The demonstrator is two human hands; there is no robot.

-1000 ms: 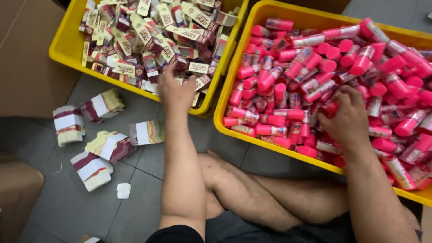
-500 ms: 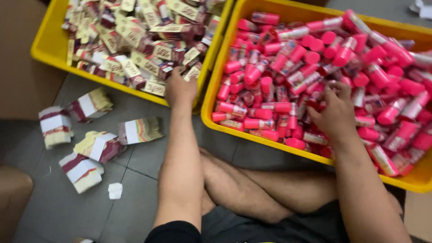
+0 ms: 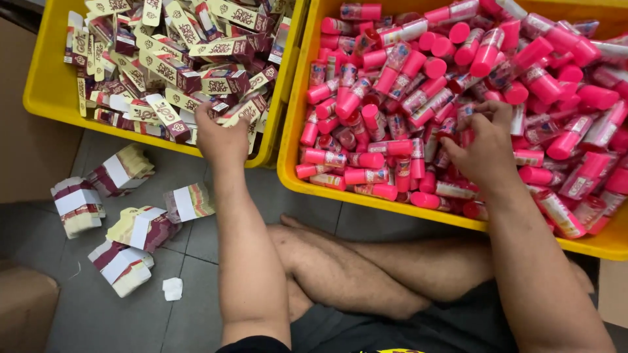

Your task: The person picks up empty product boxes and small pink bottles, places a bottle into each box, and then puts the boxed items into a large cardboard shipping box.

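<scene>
Left hand (image 3: pixel 221 138) fingers: buried among small cartons, grip unclear.
Right hand (image 3: pixel 483 147) fingertips: hidden among pink tubes.
Right yellow bin (image 3: pixel 291 171): cut off at right edge.
Left yellow bin (image 3: pixel 39 98): top cropped.
</scene>
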